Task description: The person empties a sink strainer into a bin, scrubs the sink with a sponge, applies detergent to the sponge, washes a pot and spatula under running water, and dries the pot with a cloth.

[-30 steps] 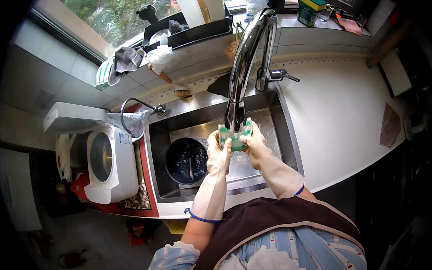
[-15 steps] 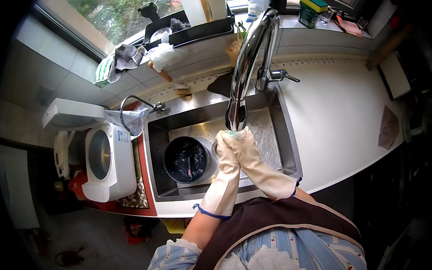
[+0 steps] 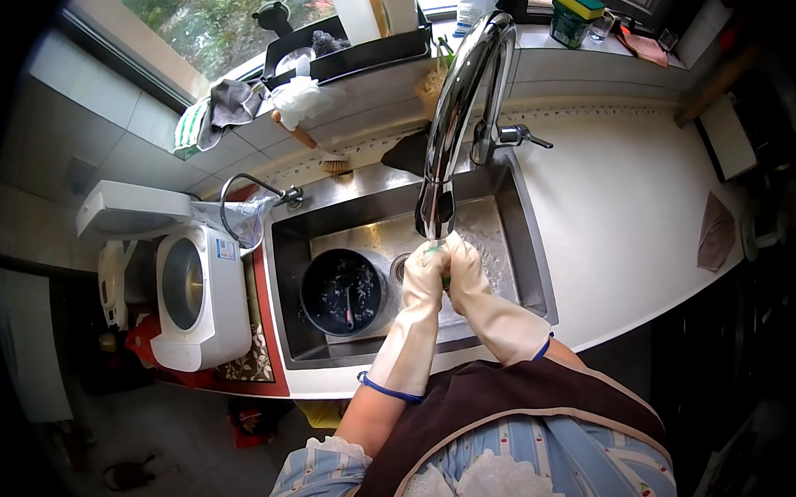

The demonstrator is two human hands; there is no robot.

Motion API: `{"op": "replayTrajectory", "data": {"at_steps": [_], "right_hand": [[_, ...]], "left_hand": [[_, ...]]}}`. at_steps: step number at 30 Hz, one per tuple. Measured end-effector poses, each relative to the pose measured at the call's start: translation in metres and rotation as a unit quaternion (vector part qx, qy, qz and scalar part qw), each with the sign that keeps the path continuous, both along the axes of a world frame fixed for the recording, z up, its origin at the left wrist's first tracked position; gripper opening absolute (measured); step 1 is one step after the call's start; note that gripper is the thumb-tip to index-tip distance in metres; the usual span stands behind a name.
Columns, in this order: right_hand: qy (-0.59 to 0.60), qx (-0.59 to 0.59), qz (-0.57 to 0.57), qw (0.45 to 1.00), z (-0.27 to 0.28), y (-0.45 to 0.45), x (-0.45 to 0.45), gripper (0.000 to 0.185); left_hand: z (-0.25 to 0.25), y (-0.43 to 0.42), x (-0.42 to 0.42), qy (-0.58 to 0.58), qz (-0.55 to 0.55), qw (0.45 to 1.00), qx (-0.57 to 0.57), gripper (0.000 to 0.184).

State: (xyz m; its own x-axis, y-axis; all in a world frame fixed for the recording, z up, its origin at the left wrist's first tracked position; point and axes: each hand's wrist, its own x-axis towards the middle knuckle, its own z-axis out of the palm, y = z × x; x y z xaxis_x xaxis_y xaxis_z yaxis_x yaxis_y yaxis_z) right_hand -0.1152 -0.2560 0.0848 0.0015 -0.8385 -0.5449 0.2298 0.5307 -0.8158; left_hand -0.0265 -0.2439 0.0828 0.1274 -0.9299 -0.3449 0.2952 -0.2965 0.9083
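Note:
In cream rubber gloves with blue cuff edging, my left hand point(image 3: 425, 269) and my right hand point(image 3: 464, 265) are together right below the spout of the chrome faucet point(image 3: 438, 175). Both are closed, and bits of green show between and above them. What they hold is mostly hidden by the gloves. Left of my hands, a black pot point(image 3: 325, 281) sits in the steel sink point(image 3: 536, 246), with white bits and a handled utensil point(image 3: 349, 309) inside it. The sink drain point(image 3: 399, 268) shows just beside my left glove.
A white rice cooker point(image 3: 227, 303) with its lid up stands left of the sink. A small curved tap point(image 3: 289, 196) rises at the sink's back left corner. Behind it lies a wooden-handled brush point(image 3: 333, 166). A brown cloth point(image 3: 715, 234) lies on the white counter point(image 3: 613, 213) at right.
My gloved hands have shifted from overlapping to side by side, the right one turning upright. More of the drain and some green between the gloves now show. The pot stays put.

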Motion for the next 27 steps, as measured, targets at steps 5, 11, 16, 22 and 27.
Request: {"op": "replayTrajectory", "data": {"at_steps": [5,11,16,22,27], "right_hand": [[-0.074,-0.006,-0.044,0.996,-0.001,-0.015,-0.006,0.024],[-0.049,-0.164,-0.01,0.985,-0.018,-0.012,-0.01,0.036],[-0.065,-0.108,0.083,0.988,0.003,-0.016,-0.024,0.041],[0.153,-0.032,0.133,0.979,0.03,-0.034,-0.068,0.032],[0.177,0.078,0.089,0.977,0.009,-0.096,-0.123,0.024]], "left_hand": [[-0.001,-0.004,0.011,0.131,0.05,0.989,0.035,0.031],[-0.001,-0.007,0.022,0.191,-0.005,0.975,0.114,0.043],[-0.005,-0.009,0.014,0.263,-0.041,0.959,0.099,0.028],[-0.05,-0.02,0.027,0.558,-0.027,0.802,0.212,0.037],[-0.052,-0.018,0.025,0.642,-0.002,0.73,0.235,0.037]]}}
